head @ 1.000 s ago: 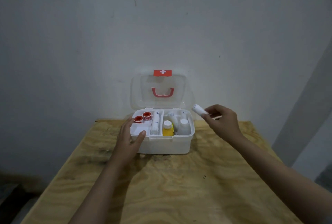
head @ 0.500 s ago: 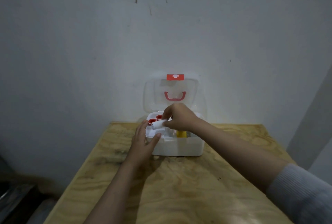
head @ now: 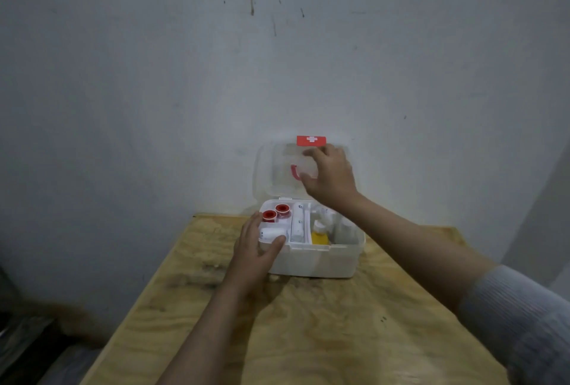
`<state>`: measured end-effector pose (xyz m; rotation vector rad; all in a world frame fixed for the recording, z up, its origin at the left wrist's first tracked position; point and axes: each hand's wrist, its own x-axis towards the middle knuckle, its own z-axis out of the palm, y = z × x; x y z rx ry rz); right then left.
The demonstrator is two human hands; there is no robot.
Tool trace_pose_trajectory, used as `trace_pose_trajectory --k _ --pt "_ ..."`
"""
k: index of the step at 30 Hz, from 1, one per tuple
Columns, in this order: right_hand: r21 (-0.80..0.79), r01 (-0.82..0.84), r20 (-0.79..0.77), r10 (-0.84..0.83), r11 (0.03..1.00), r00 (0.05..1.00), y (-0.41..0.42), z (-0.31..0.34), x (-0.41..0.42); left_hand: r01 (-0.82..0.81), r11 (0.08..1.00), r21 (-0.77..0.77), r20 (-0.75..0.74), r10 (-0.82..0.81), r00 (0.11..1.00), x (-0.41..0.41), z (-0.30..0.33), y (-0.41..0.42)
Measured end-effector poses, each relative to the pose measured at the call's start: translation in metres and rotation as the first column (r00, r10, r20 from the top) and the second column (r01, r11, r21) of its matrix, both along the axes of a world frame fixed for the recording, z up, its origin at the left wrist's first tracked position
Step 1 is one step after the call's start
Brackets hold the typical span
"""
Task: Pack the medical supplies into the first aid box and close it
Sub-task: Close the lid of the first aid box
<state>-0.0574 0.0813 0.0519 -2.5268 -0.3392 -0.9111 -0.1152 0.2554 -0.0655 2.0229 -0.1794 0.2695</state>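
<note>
We take the first aid box (head: 311,261) as our landmark; it sits at the far middle of the plywood table (head: 308,323), close to the wall.

At the box's left front corner our left hand (head: 251,256) braces the white wall, palm on the outside, thumb hooked over the rim. It is a steadying hold, fingers spread, nothing carried.

Inside the box, from its left side: two red-capped tape rolls (head: 276,213) at the back of the left compartment, a white bandage roll (head: 273,234) lying crosswise in front of them, then a longer white roll (head: 297,224) with its long axis running front to back in the narrow middle slot. Right of that stand a yellow bottle (head: 319,235) and pale bottles, partly blurred.

Above the box's rear edge the clear lid (head: 271,168) stands upright, hinged along the back, its long axis left to right, red latch tab (head: 311,140) at the top. Our right hand (head: 330,177) is against the lid's inner face just below the tab, fingers loosely curled and carrying nothing; we cannot tell whether they yet grip the top edge.

We judge packing complete and closing in hand. The lid must swing forward and down toward us, so the right hand, the nearer one, pulls. The plastic is smooth, rigid and light.
</note>
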Motion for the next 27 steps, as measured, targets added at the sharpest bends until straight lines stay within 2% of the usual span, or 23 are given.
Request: trace_pose_trajectory --k 3,7,9,15,21,24,27 --pt "-0.13 0.121 0.038 -0.117 0.984 0.992 -0.015 0.022 0.021 0.001 1.0 0.006 -0.005 -0.001 1.0 0.0 0.0 0.0" --pt "-0.278 0.123 -0.106 -0.158 0.953 0.982 -0.027 0.035 0.045 0.001 1.0 0.008 -0.012 -0.001 1.0 -0.001 0.001 0.0" --pt "-0.321 0.118 -0.099 -0.157 0.94 0.983 -0.028 0.036 0.049 0.002 1.0 0.014 -0.02 -0.002 1.0 -0.002 0.002 0.001" --pt "-0.223 -0.017 -0.055 0.004 0.975 0.998 -0.029 0.04 0.029 0.013 0.999 0.046 -0.035 -0.011 0.999 -0.006 0.007 0.0" --pt "-0.162 -0.136 -0.05 0.129 0.977 0.99 -0.036 0.025 -0.032 0.023 0.999 0.041 -0.094 -0.019 0.995 -0.011 0.012 -0.002" --pt "-0.206 -0.15 -0.036 0.145 0.967 0.989 -0.037 -0.001 -0.065 -0.011 1.0 0.011 -0.12 0.012 0.993 -0.017 0.016 -0.005" --pt "-0.275 -0.146 -0.037 0.141 0.95 0.989 -0.038 -0.031 -0.086 -0.039 0.999 0.033 -0.073 0.042 0.996 -0.029 0.017 -0.005"
